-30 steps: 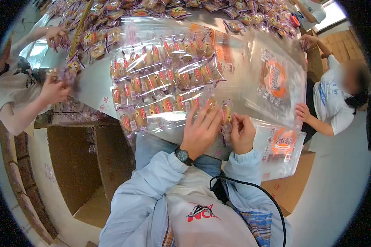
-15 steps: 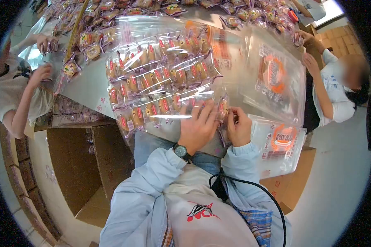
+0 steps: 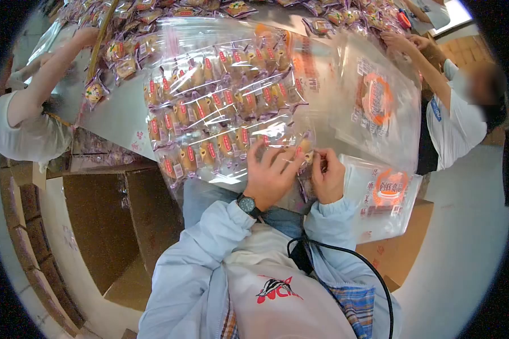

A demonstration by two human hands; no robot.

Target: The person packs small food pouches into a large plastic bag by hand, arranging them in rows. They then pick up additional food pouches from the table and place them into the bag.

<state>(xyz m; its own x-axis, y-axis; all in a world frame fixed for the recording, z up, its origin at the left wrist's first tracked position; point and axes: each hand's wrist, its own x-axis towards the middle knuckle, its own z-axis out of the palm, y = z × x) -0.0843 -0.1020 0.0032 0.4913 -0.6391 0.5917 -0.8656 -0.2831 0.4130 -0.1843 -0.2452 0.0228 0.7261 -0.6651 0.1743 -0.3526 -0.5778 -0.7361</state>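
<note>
A large clear bag (image 3: 169, 51) lies on the table, with several wrapped snacks (image 3: 226, 141) in rows under its film. My left hand (image 3: 272, 175), wearing a black watch (image 3: 247, 204), rests with spread fingers on the bag's lower right part. Just right of it, my right hand (image 3: 327, 174) has its fingers bent together at the bag's edge; what they pinch, if anything, is hidden. One wrapped snack (image 3: 305, 144) sits at my left fingertips, near my right hand.
Flat printed bags (image 3: 377, 101) lie to the right, with more (image 3: 387, 192) below them. Loose wrapped snacks (image 3: 237, 9) are heaped along the far side. Open cardboard boxes (image 3: 104, 226) stand below the table. Co-workers (image 3: 31, 121) reach over the table at left and right (image 3: 458, 113).
The snack beside my left fingertips has tilted and shifted slightly left. My hands have barely moved. The left co-worker's arm now reaches farther over the table, and the right co-worker's hands have moved up toward the heap.
</note>
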